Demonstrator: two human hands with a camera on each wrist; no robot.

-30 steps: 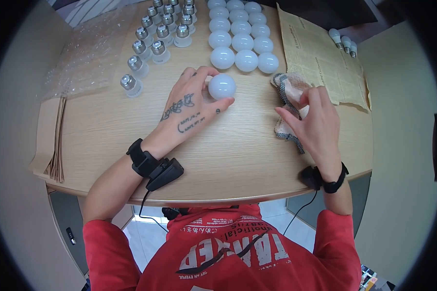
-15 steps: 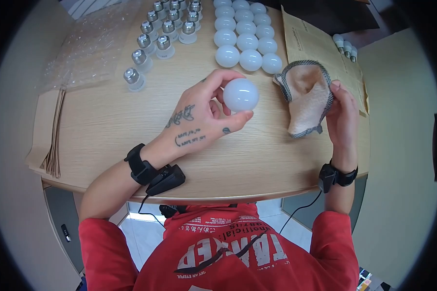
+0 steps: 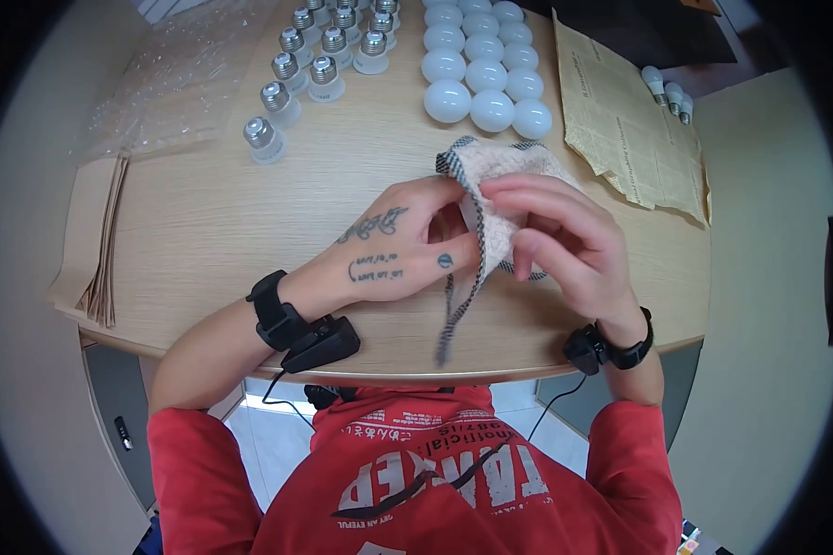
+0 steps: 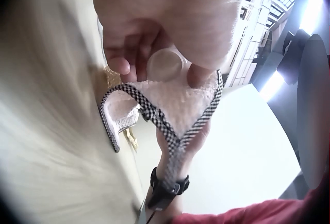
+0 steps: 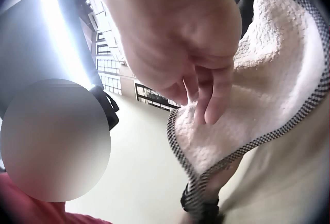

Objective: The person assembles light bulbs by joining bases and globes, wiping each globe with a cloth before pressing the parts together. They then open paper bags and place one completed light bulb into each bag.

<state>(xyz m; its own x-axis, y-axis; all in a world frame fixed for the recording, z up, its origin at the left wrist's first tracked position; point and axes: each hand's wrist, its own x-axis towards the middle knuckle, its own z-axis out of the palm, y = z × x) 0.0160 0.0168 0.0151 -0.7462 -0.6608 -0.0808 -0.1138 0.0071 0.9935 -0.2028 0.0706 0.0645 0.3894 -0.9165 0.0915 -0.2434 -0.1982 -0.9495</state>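
Note:
My left hand [image 3: 389, 245] grips a round white bulb whose pale base [image 4: 166, 64] shows between its fingers in the left wrist view. From the head, a pinkish cloth [image 3: 498, 165] with a checked black-and-white edge hides that bulb. The right hand [image 3: 574, 236] holds the cloth against the bulb's far side, fingers bent over the fabric, thumb below. One strip of the edging hangs down between the hands. In the right wrist view the cloth [image 5: 268, 100] spreads out beneath the fingers of the right hand [image 5: 180, 38].
Rows of white bulbs [image 3: 492, 111] stand dome up at the back centre. Bulbs with metal caps up [image 3: 265, 141] stand left of them. Bubble wrap [image 3: 171, 92] and folded brown paper [image 3: 97, 240] lie left, printed paper [image 3: 620, 134] with several small bulbs [image 3: 674, 97] right.
The right hand has picked up the cloth from the right of the table and brought it left over the bulb. My left hand has lifted the bulb from the tabletop and drawn it nearer and rightward.

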